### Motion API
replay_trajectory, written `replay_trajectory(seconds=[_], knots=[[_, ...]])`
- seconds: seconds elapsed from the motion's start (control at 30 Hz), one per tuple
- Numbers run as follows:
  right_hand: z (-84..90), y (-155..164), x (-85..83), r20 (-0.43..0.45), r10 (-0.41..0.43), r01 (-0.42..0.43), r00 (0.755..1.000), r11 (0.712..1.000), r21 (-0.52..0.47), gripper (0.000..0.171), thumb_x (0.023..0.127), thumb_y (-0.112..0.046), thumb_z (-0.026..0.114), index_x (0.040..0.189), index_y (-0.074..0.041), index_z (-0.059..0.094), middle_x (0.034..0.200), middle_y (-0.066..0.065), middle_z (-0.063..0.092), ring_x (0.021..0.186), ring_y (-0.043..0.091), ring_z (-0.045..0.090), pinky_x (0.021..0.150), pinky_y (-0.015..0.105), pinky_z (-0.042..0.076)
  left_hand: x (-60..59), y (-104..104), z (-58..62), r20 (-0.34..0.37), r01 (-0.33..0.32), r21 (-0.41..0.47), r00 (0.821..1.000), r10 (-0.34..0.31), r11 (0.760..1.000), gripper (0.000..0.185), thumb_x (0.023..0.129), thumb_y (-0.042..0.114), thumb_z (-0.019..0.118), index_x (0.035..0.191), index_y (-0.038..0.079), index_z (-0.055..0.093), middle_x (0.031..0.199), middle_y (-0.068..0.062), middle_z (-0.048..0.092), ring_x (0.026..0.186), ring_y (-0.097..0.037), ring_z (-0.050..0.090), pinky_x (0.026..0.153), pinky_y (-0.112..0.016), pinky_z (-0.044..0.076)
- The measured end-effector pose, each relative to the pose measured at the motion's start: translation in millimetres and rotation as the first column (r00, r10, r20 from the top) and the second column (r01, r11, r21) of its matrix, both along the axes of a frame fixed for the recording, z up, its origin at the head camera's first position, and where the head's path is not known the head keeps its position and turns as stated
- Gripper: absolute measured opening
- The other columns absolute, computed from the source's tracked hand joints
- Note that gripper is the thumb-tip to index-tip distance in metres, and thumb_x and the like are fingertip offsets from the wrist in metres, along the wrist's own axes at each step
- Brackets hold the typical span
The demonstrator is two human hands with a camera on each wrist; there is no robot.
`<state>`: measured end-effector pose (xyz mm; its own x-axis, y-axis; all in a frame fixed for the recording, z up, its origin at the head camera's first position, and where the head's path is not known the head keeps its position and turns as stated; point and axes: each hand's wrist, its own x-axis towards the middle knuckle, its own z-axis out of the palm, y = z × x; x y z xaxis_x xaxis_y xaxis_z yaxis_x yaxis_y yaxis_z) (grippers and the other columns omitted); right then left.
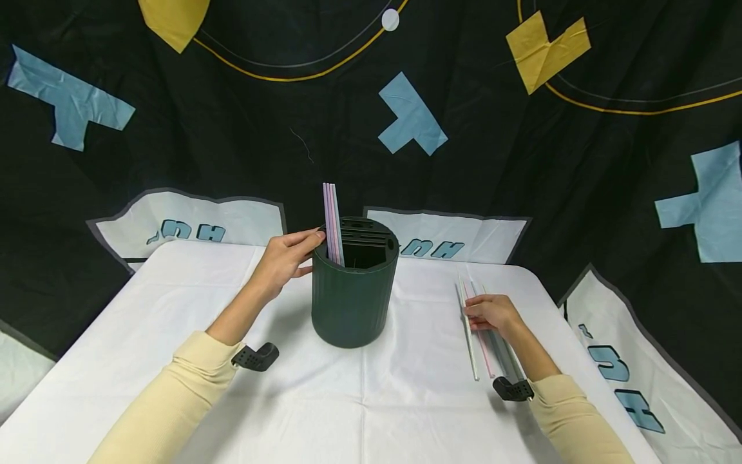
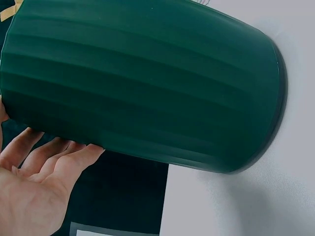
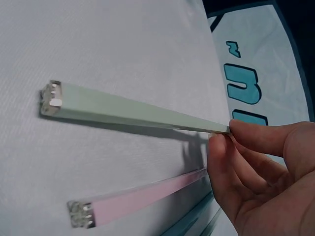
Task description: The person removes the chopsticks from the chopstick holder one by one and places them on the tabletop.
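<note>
A dark green ribbed holder [image 1: 355, 290] [image 2: 147, 83] stands upright on the white table [image 1: 174, 335], with three pastel sticks [image 1: 332, 222] standing in its left slots. My left hand [image 1: 285, 259] [image 2: 34, 187] rests against the holder's upper left side with fingers fairly straight. Several long pastel sticks [image 1: 478, 328] lie on the table at the right. My right hand [image 1: 491, 312] [image 3: 261, 167] pinches the pale green stick [image 3: 133, 110] between thumb and fingers; a pink stick [image 3: 142, 199] lies beside it.
A black cloth with blue and yellow shapes hangs behind the table. The table's white cloth [image 3: 113, 49] stretches out around the holder. Black wrist camera mounts [image 1: 256, 356] sit at both sleeves.
</note>
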<state>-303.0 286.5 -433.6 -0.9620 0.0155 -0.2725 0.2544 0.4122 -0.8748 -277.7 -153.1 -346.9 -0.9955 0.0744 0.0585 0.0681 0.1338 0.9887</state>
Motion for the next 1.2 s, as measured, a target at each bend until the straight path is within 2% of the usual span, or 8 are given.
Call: replay_trajectory(seconds=[0.23, 0.4, 0.57, 0.73, 0.87, 0.97, 1.07, 1.2], knots=[[-3.7, 3.3, 2.9, -0.003, -0.017, 0.017, 1.000, 0.999, 0.042, 0.039, 0.095, -0.006, 0.068, 0.128, 0.014, 0.059, 0.082, 0.004, 0.069, 0.065, 0.011, 0.065, 0.063, 0.025, 0.061, -0.7, 0.6, -1.0, -0.003, 0.001, 0.000, 1.000, -0.001, 1.000, 0.056, 0.100, 0.042, 0.064, 0.146, 0.011, 0.056, 0.148, -0.012, 0.056, 0.137, -0.032, 0.054, 0.099, -0.049, 0.055], [8.4, 0.3, 2.8, -0.016, -0.026, 0.027, 1.000, 0.999, 0.033, 0.040, 0.097, -0.009, 0.067, 0.130, 0.012, 0.059, 0.093, 0.007, 0.071, 0.070, 0.010, 0.068, 0.066, 0.024, 0.062, -1.3, 0.1, -1.2, -0.005, 0.002, 0.003, 1.000, -0.002, 1.000, 0.056, 0.100, 0.041, 0.064, 0.146, 0.011, 0.056, 0.148, -0.012, 0.057, 0.137, -0.032, 0.054, 0.099, -0.049, 0.055], [40.0, -16.2, 0.1, -0.052, 0.052, -0.052, 0.997, 0.999, -0.006, 0.042, 0.101, -0.013, 0.059, 0.134, 0.012, 0.056, 0.115, 0.019, 0.071, 0.080, 0.011, 0.070, 0.075, 0.024, 0.062, -1.9, -0.2, -1.2, -0.006, -0.001, 0.004, 1.000, 0.001, 1.000, 0.056, 0.100, 0.041, 0.064, 0.146, 0.011, 0.056, 0.148, -0.011, 0.057, 0.136, -0.031, 0.055, 0.099, -0.048, 0.055], [86.5, -51.0, 1.9, -0.098, 0.145, -0.149, 0.985, 0.988, -0.041, 0.044, 0.103, -0.018, 0.057, 0.137, 0.009, 0.054, 0.133, 0.027, 0.062, 0.093, 0.016, 0.072, 0.086, 0.026, 0.061, -0.8, 0.1, -1.5, -0.002, -0.001, 0.007, 1.000, 0.001, 1.000, 0.056, 0.100, 0.041, 0.064, 0.146, 0.010, 0.056, 0.148, -0.012, 0.057, 0.137, -0.031, 0.055, 0.099, -0.048, 0.055], [125.6, -87.8, 6.8, -0.154, 0.187, -0.201, 0.970, 0.976, -0.080, 0.039, 0.101, -0.018, 0.062, 0.132, 0.005, 0.059, 0.125, 0.020, 0.067, 0.093, 0.017, 0.073, 0.091, 0.030, 0.061, -0.7, -0.3, -1.1, -0.007, 0.001, 0.016, 1.000, -0.001, 1.000, 0.055, 0.100, 0.040, 0.063, 0.146, 0.010, 0.056, 0.148, -0.011, 0.056, 0.137, -0.030, 0.054, 0.099, -0.048, 0.055], [148.1, -115.8, 10.7, -0.197, 0.207, -0.229, 0.958, 0.968, -0.098, 0.034, 0.098, -0.017, 0.066, 0.126, 0.003, 0.064, 0.115, 0.013, 0.070, 0.091, 0.019, 0.073, 0.090, 0.031, 0.061, -0.9, -0.7, -1.0, -0.007, -0.001, 0.016, 1.000, 0.001, 1.000, 0.055, 0.100, 0.040, 0.063, 0.146, 0.010, 0.056, 0.149, -0.011, 0.056, 0.137, -0.030, 0.054, 0.100, -0.049, 0.055], [163.8, -140.7, 13.1, -0.232, 0.229, -0.258, 0.945, 0.960, -0.105, 0.030, 0.097, -0.014, 0.068, 0.122, 0.002, 0.067, 0.110, 0.011, 0.071, 0.089, 0.020, 0.073, 0.088, 0.031, 0.061, -1.2, -0.9, -1.2, -0.003, -0.005, 0.011, 1.000, 0.005, 1.000, 0.055, 0.100, 0.040, 0.063, 0.146, 0.011, 0.056, 0.148, -0.011, 0.056, 0.137, -0.030, 0.054, 0.100, -0.048, 0.055], [176.0, -167.8, 13.2, -0.268, 0.243, -0.282, 0.932, 0.952, -0.116, 0.026, 0.096, -0.009, 0.068, 0.118, 0.003, 0.068, 0.110, 0.013, 0.071, 0.088, 0.020, 0.073, 0.086, 0.030, 0.062, -1.5, -0.4, -1.2, 0.003, -0.005, 0.013, 1.000, 0.005, 1.000, 0.055, 0.099, 0.041, 0.064, 0.145, 0.011, 0.057, 0.148, -0.010, 0.057, 0.137, -0.030, 0.055, 0.100, -0.048, 0.055]])
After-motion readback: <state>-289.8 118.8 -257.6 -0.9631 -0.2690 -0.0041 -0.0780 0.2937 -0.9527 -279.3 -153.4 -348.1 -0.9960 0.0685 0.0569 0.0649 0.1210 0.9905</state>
